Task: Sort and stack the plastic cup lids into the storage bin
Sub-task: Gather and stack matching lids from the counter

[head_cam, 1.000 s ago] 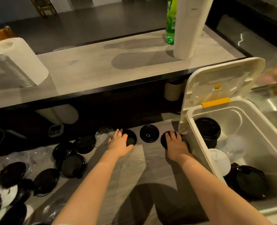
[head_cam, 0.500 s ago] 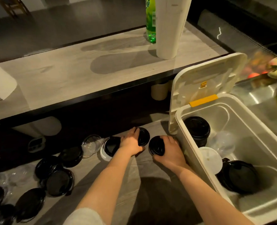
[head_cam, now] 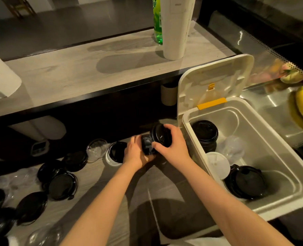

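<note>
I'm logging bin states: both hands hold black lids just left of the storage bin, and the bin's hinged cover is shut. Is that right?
Not quite. The head view shows the hinged cover open, standing up at the far end of the storage bin. The rest holds: the left hand and right hand hold black lids just left of it.
</note>
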`<state>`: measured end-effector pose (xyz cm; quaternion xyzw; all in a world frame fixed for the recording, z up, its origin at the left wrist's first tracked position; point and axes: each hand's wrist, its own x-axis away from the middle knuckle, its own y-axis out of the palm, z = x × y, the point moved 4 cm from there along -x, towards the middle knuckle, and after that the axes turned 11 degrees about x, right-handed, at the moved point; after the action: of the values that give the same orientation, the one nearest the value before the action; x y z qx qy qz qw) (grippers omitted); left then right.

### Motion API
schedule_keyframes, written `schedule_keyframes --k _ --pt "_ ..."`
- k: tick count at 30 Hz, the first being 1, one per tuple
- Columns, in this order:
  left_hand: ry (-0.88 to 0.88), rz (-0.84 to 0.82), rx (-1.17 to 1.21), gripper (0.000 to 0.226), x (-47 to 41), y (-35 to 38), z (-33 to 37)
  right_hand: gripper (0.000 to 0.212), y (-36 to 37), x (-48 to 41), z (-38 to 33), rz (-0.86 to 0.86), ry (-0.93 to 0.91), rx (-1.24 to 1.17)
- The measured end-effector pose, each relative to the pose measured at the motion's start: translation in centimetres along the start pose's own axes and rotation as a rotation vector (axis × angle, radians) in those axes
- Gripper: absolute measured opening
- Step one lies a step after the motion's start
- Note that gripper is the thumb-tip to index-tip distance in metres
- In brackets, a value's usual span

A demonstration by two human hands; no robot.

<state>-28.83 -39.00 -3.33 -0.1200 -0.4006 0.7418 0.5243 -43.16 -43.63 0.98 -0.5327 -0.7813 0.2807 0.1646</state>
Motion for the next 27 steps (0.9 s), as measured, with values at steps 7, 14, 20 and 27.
schedule_keyframes --k 7,14,20,27 --pt "0.029 0.170 0.186 0.094 2.7 -2.9 5.3 0.059 -8.6 -0.3 -1.4 0.162 -0.122 -0.092" --pt "0.123 0.225 0.266 0.091 4.5 -2.0 9.9 0.063 -13.4 -2.3 6.0 0.072 -0.074 0.401" --pt "0.121 0.270 0.260 0.092 5.1 -1.1 11.7 0.063 -10.9 -3.5 7.4 -0.297 -0.164 0.693" --pt "0.156 0.289 0.243 0.096 4.9 -0.1 14.1 0.049 -12.7 -3.4 8.2 -0.261 -0.242 0.510"
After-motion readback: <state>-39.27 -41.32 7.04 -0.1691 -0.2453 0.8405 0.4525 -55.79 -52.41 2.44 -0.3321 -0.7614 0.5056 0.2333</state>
